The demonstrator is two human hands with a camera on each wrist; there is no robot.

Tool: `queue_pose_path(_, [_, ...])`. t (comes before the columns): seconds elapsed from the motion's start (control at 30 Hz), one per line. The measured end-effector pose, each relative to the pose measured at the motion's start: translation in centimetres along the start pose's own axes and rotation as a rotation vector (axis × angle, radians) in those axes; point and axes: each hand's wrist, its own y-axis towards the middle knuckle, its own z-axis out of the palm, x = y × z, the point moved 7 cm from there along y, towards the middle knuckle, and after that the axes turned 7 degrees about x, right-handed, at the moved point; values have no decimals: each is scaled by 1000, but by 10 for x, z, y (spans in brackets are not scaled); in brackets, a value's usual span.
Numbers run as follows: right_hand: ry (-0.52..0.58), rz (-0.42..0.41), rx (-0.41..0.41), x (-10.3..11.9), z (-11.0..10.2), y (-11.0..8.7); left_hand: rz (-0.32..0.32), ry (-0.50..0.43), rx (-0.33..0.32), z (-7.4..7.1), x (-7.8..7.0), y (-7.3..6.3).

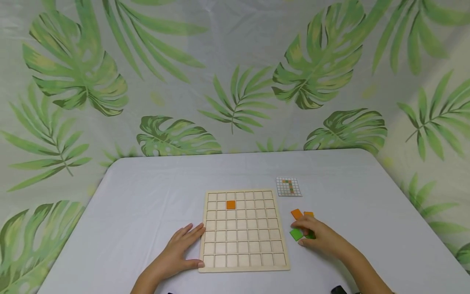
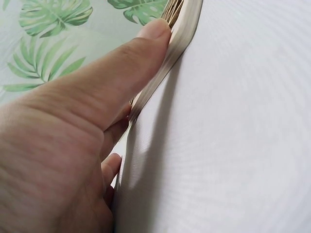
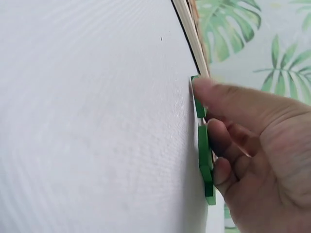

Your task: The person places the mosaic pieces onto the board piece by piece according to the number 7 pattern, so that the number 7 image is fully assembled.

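A pale grey table (image 1: 154,192) stands before a curtain (image 1: 110,81) printed with big green leaves. The right hand (image 1: 323,237) lies over a small heap of flat square tiles, its fingertips (image 3: 201,87) pressing down on two green tiles (image 3: 204,160) that lie flat on the table; the fingers are bent over them, touching rather than lifting. The tiles are thin, glossy and bright green, one showing at the hand's left edge (image 1: 295,234). Just beyond the fingers lie two orange tiles (image 1: 296,213) of the same cut. Between the hands sits a light wooden board (image 1: 244,265) divided into a grid of shallow square cells, one orange tile (image 1: 231,204) seated in a cell near its far side. The left hand (image 1: 176,251) rests flat against the board's near left edge, fingers straight, thumb (image 2: 121,73) along its rim. Beyond the right hand, well apart, lies a small pattern card (image 1: 288,186) with a coloured grid
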Motion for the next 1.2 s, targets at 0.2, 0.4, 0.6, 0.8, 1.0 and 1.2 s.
queue_pose_path(0.2, [-85,19,-22,0,0,3,10,8,-3,0,0,0])
queue_pose_path(0.4, [-89,65,-60,3,-2,4,8,3,6,1,-1,1])
queue_pose_path(0.6, [-57,-11,-123,21,-16,12,1,1,8,-1,-1,2])
queue_pose_path(0.8, [-76,-134,-184,51,-30,36,-7,2,9,-2,-1,2])
queue_pose_path(1.0, [-87,-198,-228,75,-36,66,-8,-3,6,-1,1,1])
queue_pose_path(1.2, [-51,-274,-286,86,-32,100,-3,-5,2,0,0,1])
